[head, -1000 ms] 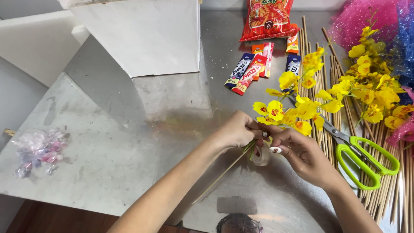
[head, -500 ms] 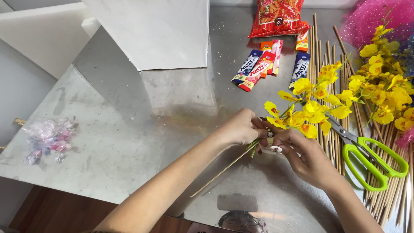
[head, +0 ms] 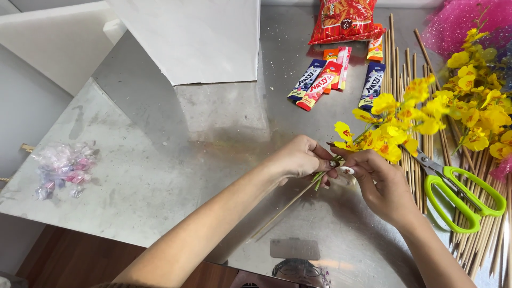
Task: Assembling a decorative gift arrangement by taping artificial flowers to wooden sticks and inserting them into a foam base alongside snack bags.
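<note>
A bunch of yellow fake flowers with thin green stems (head: 392, 125) is held up just above the shiny grey metal counter (head: 176, 160), a bit right of the middle. Its stems lie along a thin wooden stick (head: 282, 209), which slants down toward 7 o'clock.

The left hand (head: 298, 158) has its grip closed on the stems and the stick, where the two meet. The right hand (head: 381, 178) is at 3 o'clock from the left one, with its fingertips pinched on the same spot. The two hands nearly touch there.

At 3 o'clock from the right hand lie scissors with bright green handles (head: 463, 188). They rest on a row of many more wooden sticks (head: 480, 229). At 1 o'clock there is a bigger heap of yellow flowers (head: 480, 106), with pink net cloth (head: 458, 26) behind it.

At 12 o'clock from the hands lie small snack sachets in blue, red and orange (head: 325, 80), and a big red snack bag (head: 341, 21) sits further up. A white foam board (head: 192, 37) is at 11 o'clock. Far out at 9 o'clock, near the counter's edge, is a little pile of clear and pink wrappers (head: 61, 168).
</note>
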